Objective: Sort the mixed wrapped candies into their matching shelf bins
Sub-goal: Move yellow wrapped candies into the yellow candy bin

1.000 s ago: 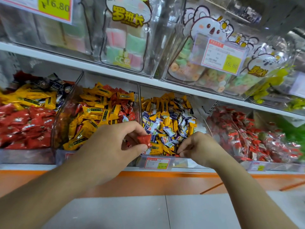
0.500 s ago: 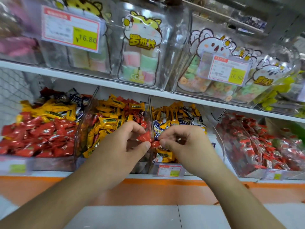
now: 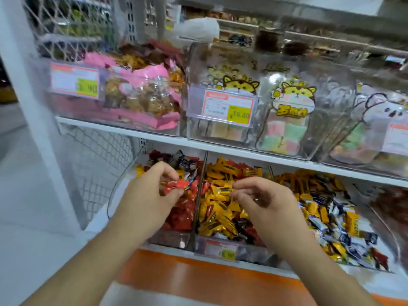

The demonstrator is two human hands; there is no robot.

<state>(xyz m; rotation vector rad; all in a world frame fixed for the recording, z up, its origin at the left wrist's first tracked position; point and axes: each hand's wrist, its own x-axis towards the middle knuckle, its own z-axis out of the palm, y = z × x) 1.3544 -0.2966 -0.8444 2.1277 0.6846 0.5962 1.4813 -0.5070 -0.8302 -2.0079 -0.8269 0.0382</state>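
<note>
My left hand [image 3: 150, 195] pinches a few red wrapped candies [image 3: 176, 185] between thumb and fingers, just above the leftmost clear bin [image 3: 167, 239]. That bin holds mostly red candies [image 3: 181, 215], with some yellow and dark ones at the back. My right hand [image 3: 267, 202] hovers over the middle bin [image 3: 254, 252], which holds yellow candies [image 3: 220, 208] with a few red and dark ones mixed in. Its fingers are loosely curled, their tips at the yellow wrappers, with nothing visibly held. A third bin to the right holds mixed yellow and blue-white candies [image 3: 331, 215].
A fourth bin of red candies [image 3: 393, 204] sits at the far right edge. The upper shelf [image 3: 132, 130] carries clear bins of pink-wrapped snacks [image 3: 141, 96] and marshmallow packs [image 3: 284, 133] with price tags. A white upright [image 3: 37, 107] and wire mesh [image 3: 97, 155] close off the left side.
The view and both hands moved left. The red candy the right hand pinched is now with the left hand, over the red bin. The right hand has come away to the yellow bin.
</note>
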